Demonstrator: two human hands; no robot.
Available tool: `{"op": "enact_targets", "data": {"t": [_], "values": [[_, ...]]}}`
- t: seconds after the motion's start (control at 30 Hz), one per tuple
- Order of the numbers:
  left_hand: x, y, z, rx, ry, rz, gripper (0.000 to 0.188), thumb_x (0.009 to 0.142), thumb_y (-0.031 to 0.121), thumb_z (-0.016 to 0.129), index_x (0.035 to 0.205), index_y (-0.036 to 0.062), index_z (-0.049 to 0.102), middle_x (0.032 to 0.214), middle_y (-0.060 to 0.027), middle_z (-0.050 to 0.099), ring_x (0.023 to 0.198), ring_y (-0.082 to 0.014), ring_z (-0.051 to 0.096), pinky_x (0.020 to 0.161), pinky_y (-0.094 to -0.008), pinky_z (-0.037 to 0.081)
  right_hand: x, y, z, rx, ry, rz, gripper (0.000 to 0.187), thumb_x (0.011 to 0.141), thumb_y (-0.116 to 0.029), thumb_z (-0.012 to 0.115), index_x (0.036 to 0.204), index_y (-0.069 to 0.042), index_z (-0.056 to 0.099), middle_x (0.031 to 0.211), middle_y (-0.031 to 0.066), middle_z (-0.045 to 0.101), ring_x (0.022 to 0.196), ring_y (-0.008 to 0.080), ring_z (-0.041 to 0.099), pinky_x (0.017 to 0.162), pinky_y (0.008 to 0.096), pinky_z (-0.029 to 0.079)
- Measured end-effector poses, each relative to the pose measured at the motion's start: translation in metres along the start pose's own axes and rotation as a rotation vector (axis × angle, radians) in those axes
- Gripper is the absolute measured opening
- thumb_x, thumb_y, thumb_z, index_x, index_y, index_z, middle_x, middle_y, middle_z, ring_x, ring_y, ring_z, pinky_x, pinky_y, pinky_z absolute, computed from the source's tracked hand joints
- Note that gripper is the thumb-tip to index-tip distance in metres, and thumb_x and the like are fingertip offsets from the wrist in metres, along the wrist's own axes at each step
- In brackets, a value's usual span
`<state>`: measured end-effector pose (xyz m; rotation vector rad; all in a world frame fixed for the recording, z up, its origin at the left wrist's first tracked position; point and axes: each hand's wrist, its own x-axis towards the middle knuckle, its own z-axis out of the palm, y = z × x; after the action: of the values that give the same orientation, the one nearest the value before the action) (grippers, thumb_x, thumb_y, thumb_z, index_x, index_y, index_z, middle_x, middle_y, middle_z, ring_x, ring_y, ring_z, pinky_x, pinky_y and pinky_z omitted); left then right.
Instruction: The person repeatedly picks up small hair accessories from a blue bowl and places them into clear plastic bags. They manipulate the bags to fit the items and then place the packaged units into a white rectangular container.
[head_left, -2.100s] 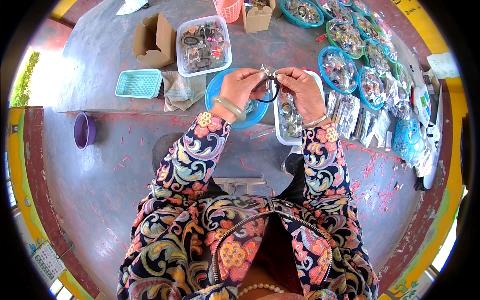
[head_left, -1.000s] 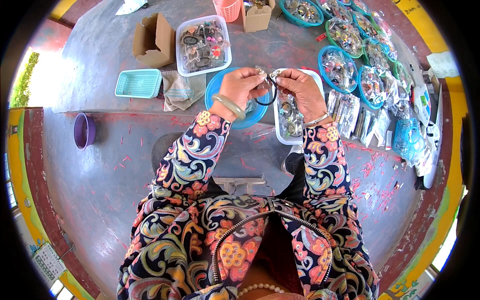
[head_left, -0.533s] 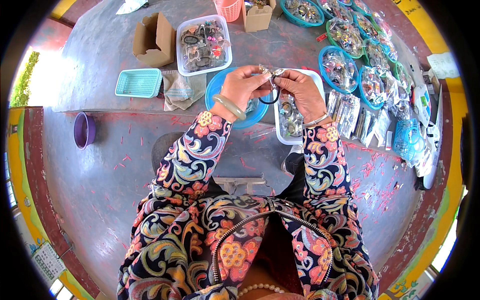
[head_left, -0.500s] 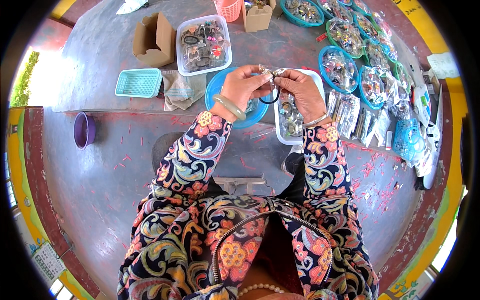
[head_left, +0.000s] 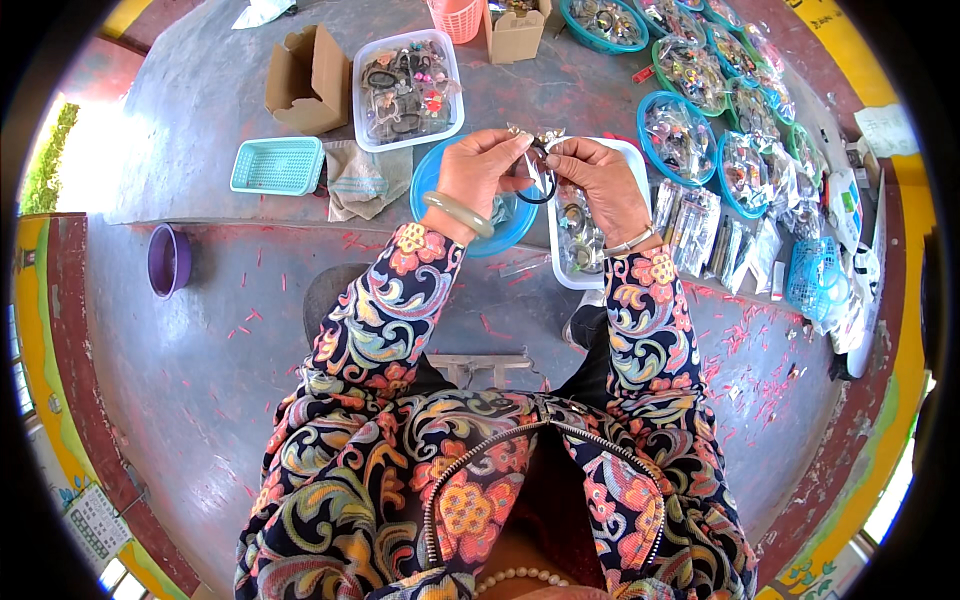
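Observation:
Over the blue round basin (head_left: 425, 190) and the white tray (head_left: 630, 158), my two hands meet at chest height. A black hair tie (head_left: 537, 199) hangs as a loop between them, with a crinkled clear plastic bag (head_left: 538, 172) about it. My left hand (head_left: 472, 178) pinches the bag's edge between thumb and finger. My right hand (head_left: 605, 185) is closed on the hair tie near its top, where something small and shiny shows. Fingers hide part of both. Beneath my right hand, bagged hair ties (head_left: 578, 235) lie in the white tray.
To the left stand a white tray of hair ties (head_left: 408, 88), an open carton (head_left: 308, 80), a turquoise basket (head_left: 277, 166) and a folded cloth (head_left: 368, 180). Several filled round baskets (head_left: 678, 138) crowd the right, near flat packets (head_left: 688, 225). A purple bucket (head_left: 169, 261) stands lower left.
My left thumb and fingers have shifted slightly left, away from my right fingertips. More of the clear bag and black loop shows between the hands.

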<state>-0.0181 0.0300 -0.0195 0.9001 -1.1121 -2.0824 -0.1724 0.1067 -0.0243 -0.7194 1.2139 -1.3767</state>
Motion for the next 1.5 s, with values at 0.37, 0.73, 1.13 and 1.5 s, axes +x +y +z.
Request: {"op": "enact_targets", "data": {"t": [0.37, 0.73, 1.13, 1.5], "values": [[0.004, 0.000, -0.006, 0.012, 0.094, 0.012, 0.038, 0.086, 0.034, 0.054, 0.102, -0.0004, 0.054, 0.089, -0.0084, 0.062, 0.077, -0.0145, 0.060, 0.052, -0.0178, 0.044, -0.002, -0.002, 0.009, -0.232, 0.249, -0.235, 0.010, 0.074, -0.005, 0.065, 0.083, -0.001, 0.063, 0.075, 0.0010, 0.059, 0.066, 0.0067, 0.051, 0.057, 0.0197, 0.039], [0.006, 0.014, -0.014, -0.318, -0.306, -0.120, 0.026, 0.086, 0.013, 0.053, 0.108, -0.0015, 0.052, 0.094, -0.0123, 0.061, 0.076, -0.0157, 0.060, 0.061, -0.0209, 0.049, -0.005, -0.004, 0.016, -1.027, 0.381, -1.029, 0.023, 0.068, 0.005, 0.059, 0.088, -0.005, 0.062, 0.088, 0.0088, 0.060, 0.078, 0.0251, 0.059, 0.066, 0.0312, 0.048], [0.001, 0.011, -0.009, -0.206, -0.264, -0.030, 0.025, 0.085, 0.004, 0.051, 0.110, 0.0013, 0.053, 0.100, -0.0131, 0.061, 0.072, -0.0107, 0.059, 0.065, -0.0213, 0.050, -0.001, -0.001, 0.004, 0.302, 0.315, -0.206, 0.030, 0.080, -0.026, 0.062, 0.099, -0.004, 0.055, 0.087, 0.0015, 0.059, 0.079, 0.0098, 0.055, 0.066, 0.0242, 0.041], [-0.001, 0.008, -0.007, -0.112, -0.330, -0.060, 0.024, 0.085, 0.005, 0.051, 0.109, 0.0015, 0.053, 0.098, -0.0121, 0.062, 0.075, -0.0103, 0.058, 0.061, -0.0203, 0.048, -0.004, -0.009, -0.002, 0.469, 0.155, -0.104, 0.033, 0.082, -0.033, 0.059, 0.092, -0.001, 0.061, 0.076, 0.0063, 0.062, 0.067, 0.0124, 0.055, 0.063, 0.0249, 0.042]]}}
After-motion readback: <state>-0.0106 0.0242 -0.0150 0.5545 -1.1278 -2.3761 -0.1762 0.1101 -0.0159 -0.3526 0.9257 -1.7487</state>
